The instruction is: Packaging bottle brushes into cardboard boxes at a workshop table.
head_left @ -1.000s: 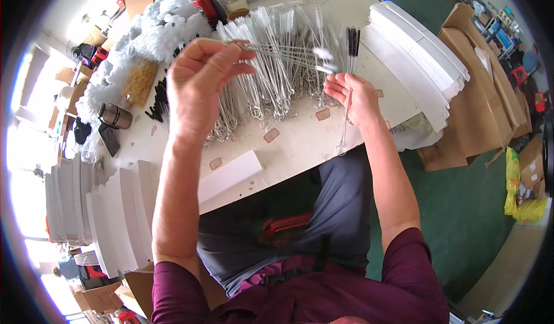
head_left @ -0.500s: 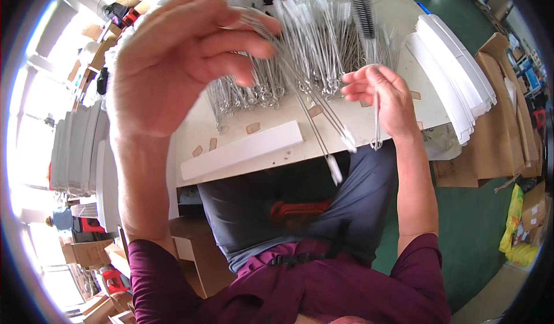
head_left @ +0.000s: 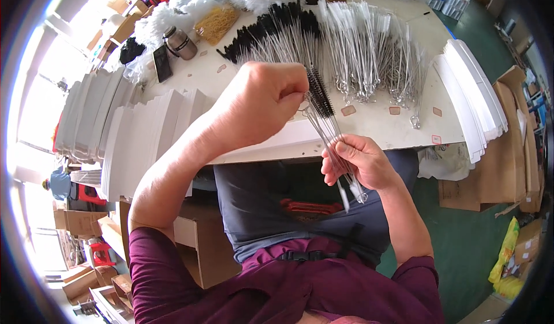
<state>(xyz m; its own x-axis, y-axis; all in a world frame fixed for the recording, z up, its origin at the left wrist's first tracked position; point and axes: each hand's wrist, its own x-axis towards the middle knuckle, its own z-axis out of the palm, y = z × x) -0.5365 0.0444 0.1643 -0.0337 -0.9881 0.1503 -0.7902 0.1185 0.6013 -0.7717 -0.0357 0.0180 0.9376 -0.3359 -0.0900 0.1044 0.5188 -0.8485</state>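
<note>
My left hand (head_left: 268,101) is closed, its fingers pinching the looped wire ends of a few thin white-tipped brushes (head_left: 345,199) that slant down to the right. My right hand (head_left: 365,161) grips the same wires lower down, together with a black-bristled brush (head_left: 320,93) whose bristles point up and whose loop hangs below the fingers. The wires cross in front of the table edge, above my lap. Beyond my hands lie a row of black brushes (head_left: 277,32) and piles of white brushes (head_left: 358,41), loops toward me.
White folded card sleeves (head_left: 150,127) stand at the left of the table (head_left: 202,84), more white strips (head_left: 470,96) at the right. A metal flask (head_left: 180,44), a phone (head_left: 163,64) and a bag of yellow bands (head_left: 217,25) sit farther back. Cardboard (head_left: 485,174) leans beside the table.
My left hand has come down and right, bringing the white-tipped brushes to my right hand. My right hand has lowered with the black brush and now grips them together.
</note>
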